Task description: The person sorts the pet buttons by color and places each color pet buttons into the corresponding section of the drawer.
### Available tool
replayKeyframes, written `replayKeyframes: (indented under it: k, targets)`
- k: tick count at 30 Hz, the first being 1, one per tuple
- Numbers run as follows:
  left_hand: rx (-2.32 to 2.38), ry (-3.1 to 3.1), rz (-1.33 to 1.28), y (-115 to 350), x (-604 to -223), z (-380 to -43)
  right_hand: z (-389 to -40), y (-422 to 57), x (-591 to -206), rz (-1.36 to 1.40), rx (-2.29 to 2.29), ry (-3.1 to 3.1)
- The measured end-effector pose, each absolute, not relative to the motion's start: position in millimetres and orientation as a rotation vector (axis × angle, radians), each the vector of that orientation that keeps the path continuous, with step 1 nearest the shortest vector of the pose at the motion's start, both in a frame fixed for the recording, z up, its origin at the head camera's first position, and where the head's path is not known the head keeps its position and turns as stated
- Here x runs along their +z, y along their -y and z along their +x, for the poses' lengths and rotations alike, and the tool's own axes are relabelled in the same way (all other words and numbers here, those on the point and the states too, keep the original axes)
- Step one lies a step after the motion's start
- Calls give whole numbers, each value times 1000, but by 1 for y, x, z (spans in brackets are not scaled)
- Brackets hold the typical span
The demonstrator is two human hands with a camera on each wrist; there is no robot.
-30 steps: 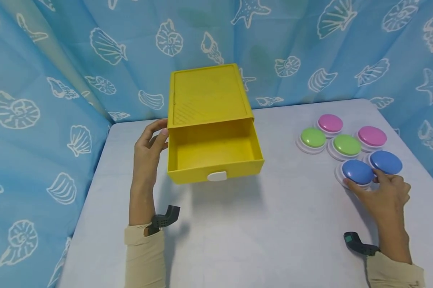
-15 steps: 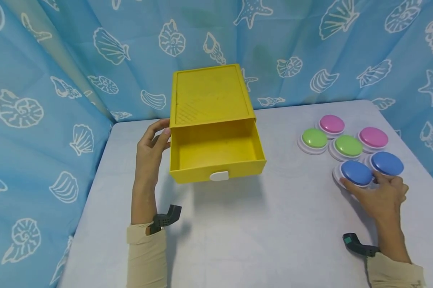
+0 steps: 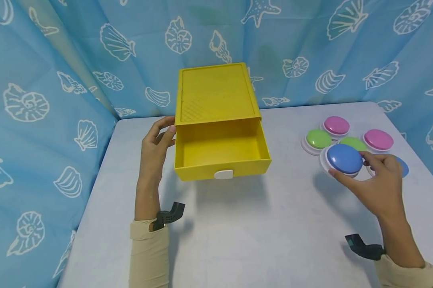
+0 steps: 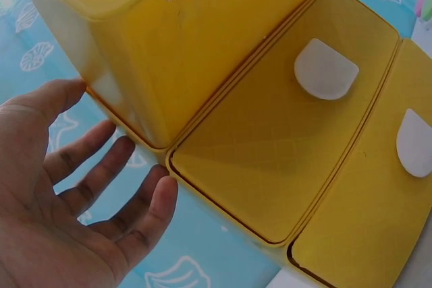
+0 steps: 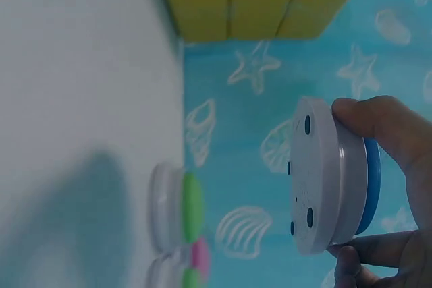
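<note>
A yellow drawer cabinet (image 3: 216,94) stands at the middle back of the table, its top drawer (image 3: 191,173) pulled out with nothing inside. My left hand (image 3: 153,150) touches the cabinet's left side, the fingertips along the side edge in the left wrist view. Two lower drawers (image 4: 283,146) with white tabs are closed there. On the right, my right hand (image 3: 380,186) pinches a blue push button (image 3: 344,158) with a white round base between thumb and fingers, raised off the table. Small holes show in its underside (image 5: 312,180) in the right wrist view.
Behind the raised button, green buttons (image 3: 318,139) and pink buttons (image 3: 379,139) stand on the white table (image 3: 230,236). A second blue button (image 3: 402,167) is partly hidden by my right hand. A blue seashell curtain (image 3: 137,48) hangs behind the table and on its left.
My right hand has lifted the blue push button from the table and brought it slightly left, over one green button. The left hand has stayed at the cabinet's side; the view has shifted a little.
</note>
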State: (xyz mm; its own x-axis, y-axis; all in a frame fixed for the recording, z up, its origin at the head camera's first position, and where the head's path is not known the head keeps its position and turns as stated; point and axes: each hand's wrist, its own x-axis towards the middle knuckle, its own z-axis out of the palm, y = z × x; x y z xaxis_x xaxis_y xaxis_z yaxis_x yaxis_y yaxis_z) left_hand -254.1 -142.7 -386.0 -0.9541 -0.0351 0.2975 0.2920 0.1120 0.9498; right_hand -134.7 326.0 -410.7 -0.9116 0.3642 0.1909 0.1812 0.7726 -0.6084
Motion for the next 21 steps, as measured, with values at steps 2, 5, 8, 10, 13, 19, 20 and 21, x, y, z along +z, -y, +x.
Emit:
replayKeyframes:
  k: [2, 5, 8, 10, 13, 19, 20, 21]
  targets:
    - [-1925, 2141, -255, 143, -386, -254, -138, -318, -397, -345, 881, 2650]
    - [-1930, 2137, -263, 143, -385, -253, -141, -305, -376, -275, 900, 2641]
    - [-1931, 2137, -260, 143, -385, -253, -143, -292, -357, -247, 934, 2639]
    - [-1926, 2141, -255, 143, -385, -253, -145, -281, -347, -225, 956, 2629]
    - [-1922, 2142, -252, 143, -386, -253, -150, -266, -333, -165, 977, 2610]
    - [-1921, 2136, -262, 143, -388, -253, -157, -232, -309, -2, 1025, 2589]
    - [-1922, 2135, -262, 142, -388, -253, -158, -225, -306, 37, 1037, 2579]
    - [-1921, 2135, -263, 142, -387, -253, -160, -219, -303, 82, 1049, 2566]
